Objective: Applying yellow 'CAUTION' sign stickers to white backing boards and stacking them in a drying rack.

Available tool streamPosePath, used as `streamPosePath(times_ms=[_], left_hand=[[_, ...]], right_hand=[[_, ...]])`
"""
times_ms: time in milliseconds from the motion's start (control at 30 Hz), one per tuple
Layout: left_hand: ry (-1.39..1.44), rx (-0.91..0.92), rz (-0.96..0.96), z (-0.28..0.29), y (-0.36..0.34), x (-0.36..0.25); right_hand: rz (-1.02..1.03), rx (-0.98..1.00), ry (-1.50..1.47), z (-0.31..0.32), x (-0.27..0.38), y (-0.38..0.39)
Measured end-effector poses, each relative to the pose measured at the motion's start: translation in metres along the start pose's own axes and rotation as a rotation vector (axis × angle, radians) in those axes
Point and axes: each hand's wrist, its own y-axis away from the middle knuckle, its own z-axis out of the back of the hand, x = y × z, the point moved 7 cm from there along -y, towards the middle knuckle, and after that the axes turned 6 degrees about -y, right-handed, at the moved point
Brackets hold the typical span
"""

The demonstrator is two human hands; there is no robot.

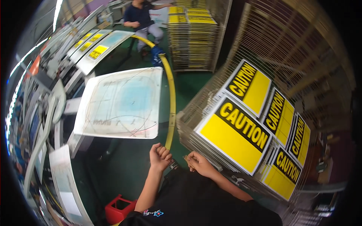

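My left hand point(161, 156) is curled into a fist in front of my body, close to the near right corner of a white printing platen point(120, 105). Whatever the fist may hold is hidden. Beside it on the right, my right hand point(199, 164) pinches a small, thin brownish thing that is too small to name. The rack with yellow-and-black printed sign sheets point(234, 138) stands right of this hand. Neither hand touches the sheets or the platen. The platen's surface bears a faded blue patch and dark smudges.
A curved yellow rail point(172, 101) runs past the platen. More platens with yellow prints point(98, 52) sit at the back left. A loaded rack point(192, 41) stands behind, near a seated person point(139, 19). A red stool point(119, 209) is low on the left.
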Motion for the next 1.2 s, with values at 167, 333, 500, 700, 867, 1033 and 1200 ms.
streamPosePath(times_ms=[167, 333, 500, 700, 867, 1033, 1200], left_hand=[[0.086, -0.168, -0.141, 0.027, 0.033, -0.038], [-0.104, -0.194, -0.513, 0.040, 0.086, -0.116], [-0.198, -0.098, -0.755, 0.046, 0.136, -0.169], [-0.229, -0.045, -0.847, 0.025, 0.154, -0.180], [-0.035, 0.241, -0.723, 0.002, 0.150, -0.172], [-0.089, 0.263, -0.682, -0.011, 0.148, -0.164], [-0.070, 0.276, -0.657, -0.015, 0.146, -0.160]], right_hand=[[0.022, 0.108, -0.007, -0.054, -0.001, -0.049], [-0.013, 0.203, 0.092, -0.114, -0.002, -0.084], [-0.047, 0.357, 0.164, -0.159, -0.005, -0.105], [0.078, 0.332, 0.234, -0.190, 0.037, -0.130], [0.208, 0.258, 0.188, -0.214, 0.087, -0.143], [0.415, 0.194, 0.326, -0.222, 0.115, -0.152], [0.801, 0.197, 0.658, -0.240, 0.139, -0.147]])
